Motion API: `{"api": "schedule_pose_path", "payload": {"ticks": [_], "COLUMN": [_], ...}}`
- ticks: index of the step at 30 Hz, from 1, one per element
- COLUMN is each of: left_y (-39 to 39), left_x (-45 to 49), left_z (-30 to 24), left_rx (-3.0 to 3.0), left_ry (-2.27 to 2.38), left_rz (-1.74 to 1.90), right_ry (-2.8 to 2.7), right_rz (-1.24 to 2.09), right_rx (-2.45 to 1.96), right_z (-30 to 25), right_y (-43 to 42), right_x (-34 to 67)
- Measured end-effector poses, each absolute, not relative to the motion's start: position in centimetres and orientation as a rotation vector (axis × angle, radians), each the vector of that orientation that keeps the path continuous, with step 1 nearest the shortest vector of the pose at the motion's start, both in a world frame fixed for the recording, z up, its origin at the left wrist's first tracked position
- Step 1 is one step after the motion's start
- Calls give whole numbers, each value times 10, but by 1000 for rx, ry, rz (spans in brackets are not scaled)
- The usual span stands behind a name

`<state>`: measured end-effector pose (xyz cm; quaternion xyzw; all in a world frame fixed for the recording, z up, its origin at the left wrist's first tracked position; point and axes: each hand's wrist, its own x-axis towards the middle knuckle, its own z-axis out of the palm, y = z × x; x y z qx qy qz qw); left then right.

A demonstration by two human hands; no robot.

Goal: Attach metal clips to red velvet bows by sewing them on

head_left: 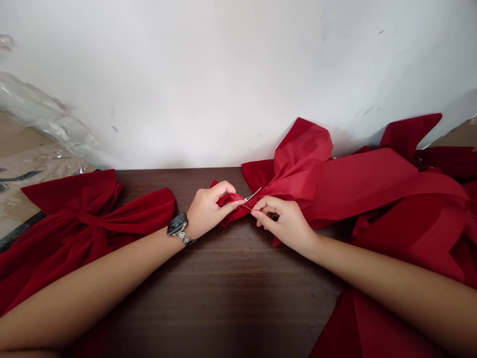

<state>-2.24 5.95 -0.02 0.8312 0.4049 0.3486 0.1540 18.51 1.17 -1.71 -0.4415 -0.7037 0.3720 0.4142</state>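
Note:
A red fabric bow (305, 169) lies on the dark wooden table (223, 288), against the white wall. My left hand (210, 209), a watch on its wrist, is closed on the gathered red cloth at the bow's middle. My right hand (283, 221) sits just to the right of it, its fingers pinched on a thin silver needle (253, 195) that pokes up out of the pinched fold. The two hands nearly touch. Whether thread runs from the needle is too fine to see.
A finished dark red velvet bow (85, 214) lies at the left. More red cloth (410, 219) is heaped at the right and under my right forearm. Crumpled clear plastic (40, 117) sits at the far left by the wall.

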Motion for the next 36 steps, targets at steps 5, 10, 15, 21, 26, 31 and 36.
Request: {"api": "schedule_pose_path", "payload": {"ticks": [5, 10, 15, 21, 26, 31, 36], "left_y": [56, 52, 48, 51, 58, 66, 64], "left_x": [-17, -15, -14, -13, -15, -25, -28], "left_z": [2, 3, 4, 4, 9, 20, 27], "left_rx": [2113, 2123, 2192, 1969, 1831, 1866, 2117], "left_ry": [1204, 1196, 1168, 1062, 957, 897, 939], "left_rz": [973, 1018, 990, 950, 795, 530, 494], "right_ry": [-1910, -2002, -2123, -2226, -2297, -2306, -2297], "right_rz": [687, 374, 193, 124, 106, 94, -5], "right_rx": [-1102, -1005, -872, -878, -895, -847, -781], "right_z": [-17, -17, -20, -20, -19, -21, -21], "right_y": [9, 7, 6, 7, 8, 13, 14], "right_x": [186, 183, 181, 185, 185, 187, 190]}}
